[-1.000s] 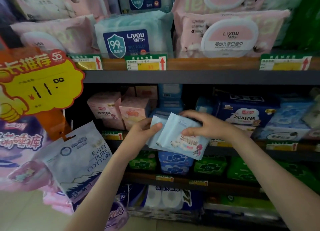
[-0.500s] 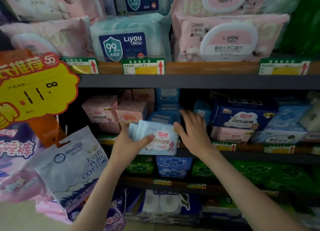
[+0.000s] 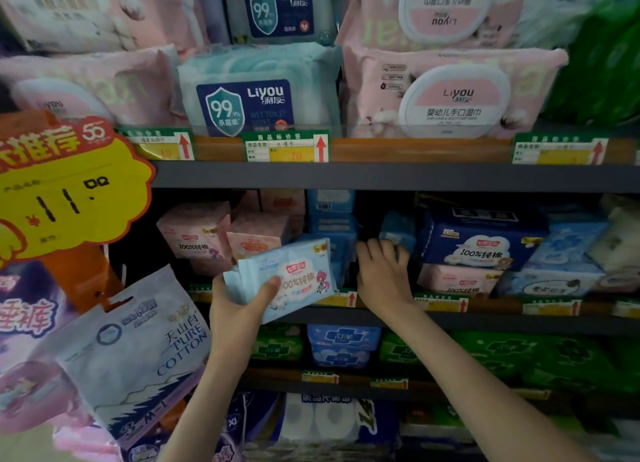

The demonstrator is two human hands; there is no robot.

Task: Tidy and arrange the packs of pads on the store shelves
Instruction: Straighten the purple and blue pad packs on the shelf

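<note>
My left hand [image 3: 235, 309] grips a light blue pack of pads [image 3: 291, 274] by its lower left end and holds it tilted in front of the middle shelf [image 3: 485, 319]. My right hand [image 3: 381, 278] reaches into the dark gap on that shelf. Its fingers curl onto the lower edge of a small blue pack [image 3: 398, 229] standing there. Pink packs [image 3: 197, 233] stand to the left of the gap, and a dark blue pack [image 3: 481, 243] lies on a pink one to the right.
Wet-wipe packs [image 3: 259, 91] fill the shelf above. A yellow price sign [image 3: 65, 198] and a hanging white cotton bag [image 3: 131, 351] jut out at the left. Green packs [image 3: 519, 357] and blue packs [image 3: 343, 337] lie on the shelf below.
My right hand let go of the light blue pack and reached into the shelf gap onto the small blue pack. The left hand alone now holds the light blue pack, a little lower and further left.
</note>
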